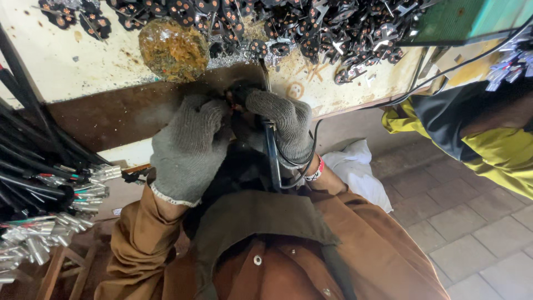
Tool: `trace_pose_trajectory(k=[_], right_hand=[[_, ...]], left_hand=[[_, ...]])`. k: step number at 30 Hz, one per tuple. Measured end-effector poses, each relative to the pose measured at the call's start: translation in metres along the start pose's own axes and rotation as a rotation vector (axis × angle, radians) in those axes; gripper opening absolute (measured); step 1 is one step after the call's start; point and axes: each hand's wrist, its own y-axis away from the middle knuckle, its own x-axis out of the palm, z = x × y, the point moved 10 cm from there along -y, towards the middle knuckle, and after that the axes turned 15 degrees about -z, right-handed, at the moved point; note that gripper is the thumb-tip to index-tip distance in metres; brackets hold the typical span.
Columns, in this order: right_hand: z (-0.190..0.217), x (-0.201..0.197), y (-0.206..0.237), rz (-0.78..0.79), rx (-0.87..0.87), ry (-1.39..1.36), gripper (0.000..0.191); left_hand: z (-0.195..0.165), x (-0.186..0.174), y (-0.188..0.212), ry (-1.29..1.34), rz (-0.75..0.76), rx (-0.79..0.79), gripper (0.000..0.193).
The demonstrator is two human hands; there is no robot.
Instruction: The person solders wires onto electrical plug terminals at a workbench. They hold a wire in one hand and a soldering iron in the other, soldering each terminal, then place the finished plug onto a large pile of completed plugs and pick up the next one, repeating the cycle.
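Note:
Both my hands wear grey knit gloves and meet at the edge of a dark brown board (111,114). My left hand (189,147) is closed around a small dark part that barely shows between the fingers. My right hand (286,125) grips a soldering iron (271,150) with a dark blue handle, its thin metal tip pointing up toward the small part. The iron's black cord (311,153) loops around my right wrist. The part itself is mostly hidden by the gloves.
A heap of small black round parts with orange dots (288,25) covers the stained white bench top. An amber resin lump (173,50) sits behind the board. Bundles of black cables with metal terminals (44,205) lie left. Another person's yellow and black sleeve (488,144) is at right.

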Motion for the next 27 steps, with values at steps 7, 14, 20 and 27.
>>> trace_pose_trajectory(k=[7,14,20,27], right_hand=[[0.005,0.003,-0.008,-0.03,0.031,-0.011,0.05],[0.007,0.002,-0.005,-0.024,0.061,-0.027,0.049],[-0.004,0.005,-0.005,0.024,0.043,-0.079,0.051],[0.002,-0.005,-0.007,0.18,0.172,-0.193,0.063]], left_hand=[[-0.003,0.006,0.002,-0.077,0.018,0.052,0.02],[0.002,0.008,0.001,0.026,0.038,0.011,0.026],[0.006,0.008,-0.001,0.072,0.051,-0.03,0.03],[0.005,0.008,-0.003,0.029,0.016,-0.006,0.024]])
